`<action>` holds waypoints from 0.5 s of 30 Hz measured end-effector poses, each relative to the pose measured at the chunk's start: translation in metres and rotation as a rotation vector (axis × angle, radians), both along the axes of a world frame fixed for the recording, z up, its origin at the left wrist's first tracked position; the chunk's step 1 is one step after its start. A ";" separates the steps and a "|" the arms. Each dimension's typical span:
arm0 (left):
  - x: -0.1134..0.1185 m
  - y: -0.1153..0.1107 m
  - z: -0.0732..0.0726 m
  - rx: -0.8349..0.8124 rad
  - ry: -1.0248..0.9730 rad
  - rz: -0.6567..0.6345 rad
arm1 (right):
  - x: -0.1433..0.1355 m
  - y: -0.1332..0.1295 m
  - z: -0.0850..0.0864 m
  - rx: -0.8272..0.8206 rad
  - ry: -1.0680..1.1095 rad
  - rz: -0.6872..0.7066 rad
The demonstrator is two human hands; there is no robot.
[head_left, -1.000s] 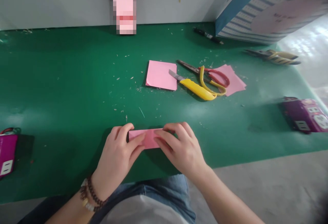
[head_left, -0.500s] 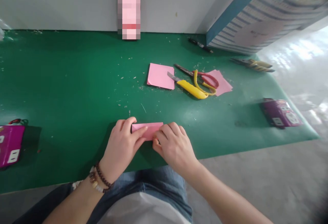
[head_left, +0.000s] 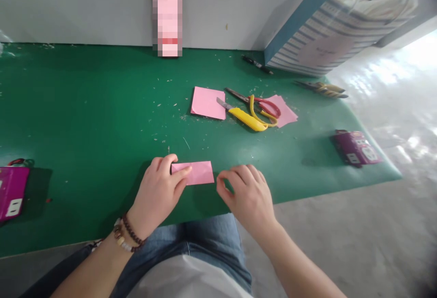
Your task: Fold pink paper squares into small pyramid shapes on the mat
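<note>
A folded pink paper (head_left: 202, 173) lies near the front edge of the green table. My left hand (head_left: 160, 184) grips its left end, thumb on top and fingers behind. Just right of the paper, apart from it, is my right hand (head_left: 247, 191), its thumb and index finger curled together with nothing visible between them. Farther back, a stack of pink paper squares (head_left: 206, 102) has the blade tip of a yellow-handled knife (head_left: 248, 118) resting on it. Scissors with red and yellow handles (head_left: 254, 101) lie beside the knife, partly over more pink sheets (head_left: 287, 111).
Purple boxes stand at the left edge (head_left: 15, 193) and at the right (head_left: 358, 147). A black pen (head_left: 256, 64), yellow-handled pliers (head_left: 322, 89) and a striped bag (head_left: 317, 38) are at the back right. A pixelated upright object (head_left: 168, 20) leans on the wall. Small scraps dot the green table (head_left: 85, 107).
My right hand has let go of the folded paper and moved right, uncovering its right end. My left hand still holds the left end. The whole view has shifted slightly.
</note>
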State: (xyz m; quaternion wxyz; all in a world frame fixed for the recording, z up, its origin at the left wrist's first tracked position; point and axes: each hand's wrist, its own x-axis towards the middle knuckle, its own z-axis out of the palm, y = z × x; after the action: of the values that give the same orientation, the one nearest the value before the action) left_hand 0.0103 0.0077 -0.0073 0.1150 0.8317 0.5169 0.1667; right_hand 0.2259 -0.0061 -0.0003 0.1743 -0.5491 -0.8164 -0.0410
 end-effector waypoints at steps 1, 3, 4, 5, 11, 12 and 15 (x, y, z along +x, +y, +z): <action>-0.001 0.001 0.001 -0.011 0.008 -0.012 | -0.005 -0.002 0.000 0.006 0.030 0.006; -0.003 0.003 0.003 -0.038 0.016 -0.046 | -0.017 -0.005 -0.003 0.001 0.040 0.028; -0.004 0.004 0.005 -0.055 0.019 -0.065 | -0.024 -0.005 -0.006 -0.009 0.028 0.043; -0.006 0.006 0.006 -0.075 0.024 -0.084 | -0.030 -0.005 -0.009 -0.028 0.015 0.053; -0.014 0.015 0.014 -0.216 0.033 -0.197 | -0.052 -0.001 -0.017 -0.086 0.029 0.044; -0.015 0.016 0.015 -0.226 0.029 -0.208 | -0.055 -0.001 -0.017 -0.086 0.039 0.046; -0.017 0.019 0.016 -0.240 0.011 -0.230 | -0.063 0.000 -0.018 -0.075 0.056 0.058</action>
State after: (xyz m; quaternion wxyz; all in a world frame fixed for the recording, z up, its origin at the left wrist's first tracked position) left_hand -0.0066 0.0271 0.0085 0.2289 0.8667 0.4350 0.0849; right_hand 0.1627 -0.0060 -0.0182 0.1776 -0.5321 -0.8277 0.0103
